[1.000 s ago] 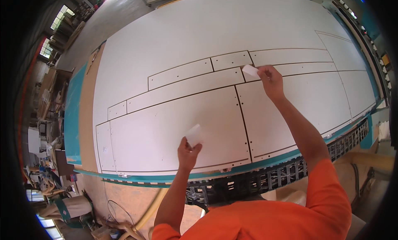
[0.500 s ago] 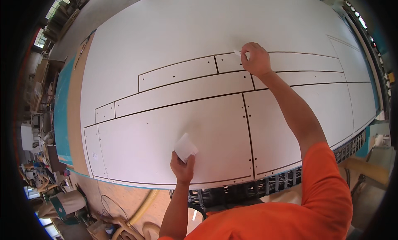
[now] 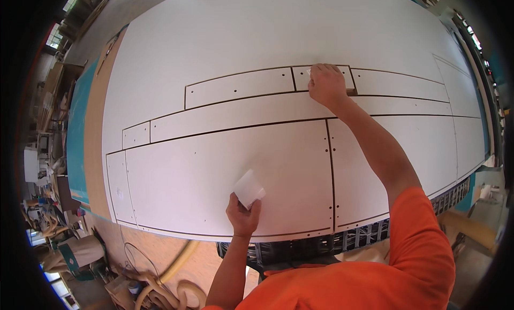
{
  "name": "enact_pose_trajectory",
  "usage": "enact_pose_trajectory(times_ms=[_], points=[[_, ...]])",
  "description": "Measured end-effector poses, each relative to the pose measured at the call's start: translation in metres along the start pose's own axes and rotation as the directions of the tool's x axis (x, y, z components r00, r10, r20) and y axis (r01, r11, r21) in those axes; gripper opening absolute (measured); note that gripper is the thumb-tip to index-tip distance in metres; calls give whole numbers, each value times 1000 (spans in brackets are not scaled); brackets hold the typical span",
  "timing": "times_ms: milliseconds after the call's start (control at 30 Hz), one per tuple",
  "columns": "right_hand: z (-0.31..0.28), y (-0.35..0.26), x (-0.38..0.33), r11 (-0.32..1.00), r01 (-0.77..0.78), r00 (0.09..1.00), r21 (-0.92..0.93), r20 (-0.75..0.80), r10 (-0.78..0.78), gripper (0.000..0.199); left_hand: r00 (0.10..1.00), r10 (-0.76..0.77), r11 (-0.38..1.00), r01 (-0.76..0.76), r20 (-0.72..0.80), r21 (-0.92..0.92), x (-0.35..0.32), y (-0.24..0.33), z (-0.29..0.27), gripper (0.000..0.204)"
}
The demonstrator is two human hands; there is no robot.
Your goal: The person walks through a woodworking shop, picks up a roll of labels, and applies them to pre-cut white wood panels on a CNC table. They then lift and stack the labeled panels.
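Note:
A large white sheet board [image 3: 225, 165] lies before me, cut by dark grooves into panels with small drilled holes. My left hand [image 3: 243, 216] is closed round a small stack of white paper labels [image 3: 249, 188], held above the big near panel. Farther off, my right hand [image 3: 327, 86] rests on a short narrow panel [image 3: 301, 81] between two grooves. Its fingers are bent together, and a small white label [image 3: 309, 72] shows at their left side. The fingertips are mostly hidden behind the knuckles.
Along the board's near edge runs a black slatted machine-bed edge [image 3: 289, 249]. At the left, a brown board edge [image 3: 99, 149] and a teal strip [image 3: 80, 144] show beneath the white sheet. A yellowish hose [image 3: 184, 259] and a cable lie on the floor at lower left.
My right hand has come down onto the short panel, knuckles now turned up over the label. The left hand with its labels has shifted slightly right. The view has moved a little.

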State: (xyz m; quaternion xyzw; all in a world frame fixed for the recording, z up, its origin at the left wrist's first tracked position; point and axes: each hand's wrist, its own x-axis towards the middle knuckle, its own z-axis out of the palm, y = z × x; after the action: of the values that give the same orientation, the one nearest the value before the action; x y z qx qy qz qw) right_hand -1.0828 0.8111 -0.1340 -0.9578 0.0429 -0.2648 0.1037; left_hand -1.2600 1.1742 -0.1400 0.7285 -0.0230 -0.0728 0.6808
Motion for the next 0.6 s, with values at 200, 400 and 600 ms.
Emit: enact_pose_trajectory(times_ms=[200, 400, 600], points=[[20, 5, -4, 991, -131, 991, -32, 24, 132, 9, 1000, -2, 1000, 2, 6, -10, -1, -2, -1, 31], [16, -3, -3, 961, -272, 948, -42, 158, 276, 6, 1000, 17, 1000, -17, 10, -12, 0, -4, -1, 32], [-1, -10, -27, 998, -33, 982, -55, 185, 42, 50, 1000, 25, 1000, -25, -8, 2, 1, 0, 3, 31]])
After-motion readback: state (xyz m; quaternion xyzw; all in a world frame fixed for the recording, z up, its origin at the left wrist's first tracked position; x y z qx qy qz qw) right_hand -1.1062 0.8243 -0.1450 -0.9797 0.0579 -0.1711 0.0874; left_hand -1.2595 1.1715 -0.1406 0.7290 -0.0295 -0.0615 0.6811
